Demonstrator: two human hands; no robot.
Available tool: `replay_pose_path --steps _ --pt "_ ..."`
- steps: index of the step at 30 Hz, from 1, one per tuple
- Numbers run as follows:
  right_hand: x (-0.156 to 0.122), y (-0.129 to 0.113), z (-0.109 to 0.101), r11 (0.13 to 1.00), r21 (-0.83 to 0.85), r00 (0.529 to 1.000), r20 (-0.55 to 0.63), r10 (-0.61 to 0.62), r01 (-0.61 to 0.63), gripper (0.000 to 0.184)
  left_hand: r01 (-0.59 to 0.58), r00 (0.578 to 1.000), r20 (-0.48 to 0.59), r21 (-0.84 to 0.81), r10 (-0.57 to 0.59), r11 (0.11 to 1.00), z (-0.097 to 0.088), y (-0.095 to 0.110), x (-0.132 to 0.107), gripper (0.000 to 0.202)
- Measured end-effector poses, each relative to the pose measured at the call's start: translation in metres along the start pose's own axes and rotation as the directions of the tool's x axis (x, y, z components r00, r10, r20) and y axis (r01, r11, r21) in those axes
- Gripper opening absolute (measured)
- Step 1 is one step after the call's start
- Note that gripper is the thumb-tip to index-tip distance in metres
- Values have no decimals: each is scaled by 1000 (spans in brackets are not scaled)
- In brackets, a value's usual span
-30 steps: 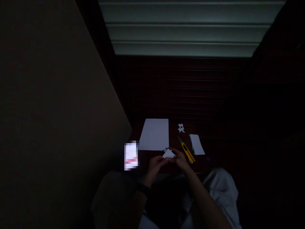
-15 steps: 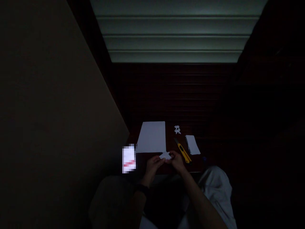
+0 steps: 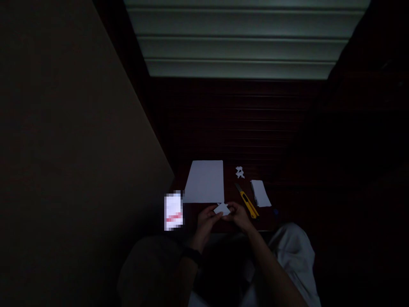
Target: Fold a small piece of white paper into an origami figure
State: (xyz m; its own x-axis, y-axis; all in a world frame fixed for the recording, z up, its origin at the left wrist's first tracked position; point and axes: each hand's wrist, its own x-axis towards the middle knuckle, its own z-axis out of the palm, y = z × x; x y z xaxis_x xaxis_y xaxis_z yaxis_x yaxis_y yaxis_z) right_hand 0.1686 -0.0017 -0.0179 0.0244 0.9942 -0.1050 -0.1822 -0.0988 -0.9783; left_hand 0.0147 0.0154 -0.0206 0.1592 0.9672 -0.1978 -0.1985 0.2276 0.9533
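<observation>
Between my two hands is a small folded piece of white paper (image 3: 221, 209), held just above the near side of the dark table (image 3: 200, 215). My left hand (image 3: 207, 218) is closed on its left side, thumb on the near face. On the right side, my right hand (image 3: 238, 215) pinches the same paper. A large white sheet (image 3: 205, 181) lies flat just beyond the hands. To the right of my right hand is a yellow box cutter (image 3: 248, 204), its blade pointing away from me. Some fingertips are hidden behind the folded paper.
A stack of small white papers (image 3: 261, 193) lies right of the box cutter. Small folded white paper pieces (image 3: 239, 172) sit farther back. A bright, pixelated rectangle (image 3: 173, 211) is at the left edge. A wall (image 3: 134, 140) rises on the left; the room is dim.
The folded paper has tilted a little, showing more of its near face, and both hands still hold it. The whole view has shifted slightly as my head moved.
</observation>
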Motion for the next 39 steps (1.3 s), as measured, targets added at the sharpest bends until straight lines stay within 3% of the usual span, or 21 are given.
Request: replay_pose_path --steps 10,14,17,21,26,29,32,36,39 --pt "4 2 2 999 -10 998 31 51 -51 47 12 1000 -18 -41 -13 999 1 5 -4 55" --pt "2 4 0 999 54 999 -38 9 -7 44 -1 999 -41 -6 1 1000 5 8 -6 57" --pt "0 6 -2 994 109 996 -90 -24 33 45 -30 999 14 7 30 1000 8 9 -7 47" --pt "-2 5 -1 999 47 998 -60 -25 28 52 -41 999 9 30 41 999 8 5 -7 35" --pt "-6 -4 0 999 31 999 -36 -31 32 52 7 1000 -6 -187 -8 982 5 7 -10 35" --pt "-7 -9 1 993 105 996 -75 -54 62 48 27 999 41 -276 -16 961 4 13 -13 35" --pt "-7 -10 1 985 156 994 -96 -57 72 46 74 991 124 -252 -43 965 2 20 -16 32" --pt "-7 -8 -1 989 147 999 -27 -33 36 42 150 957 269 -160 -103 976 -1 29 -19 30" --pt "-6 -3 -3 992 127 1000 25 -13 10 37 161 949 291 -129 -118 978 -1 30 -18 30"
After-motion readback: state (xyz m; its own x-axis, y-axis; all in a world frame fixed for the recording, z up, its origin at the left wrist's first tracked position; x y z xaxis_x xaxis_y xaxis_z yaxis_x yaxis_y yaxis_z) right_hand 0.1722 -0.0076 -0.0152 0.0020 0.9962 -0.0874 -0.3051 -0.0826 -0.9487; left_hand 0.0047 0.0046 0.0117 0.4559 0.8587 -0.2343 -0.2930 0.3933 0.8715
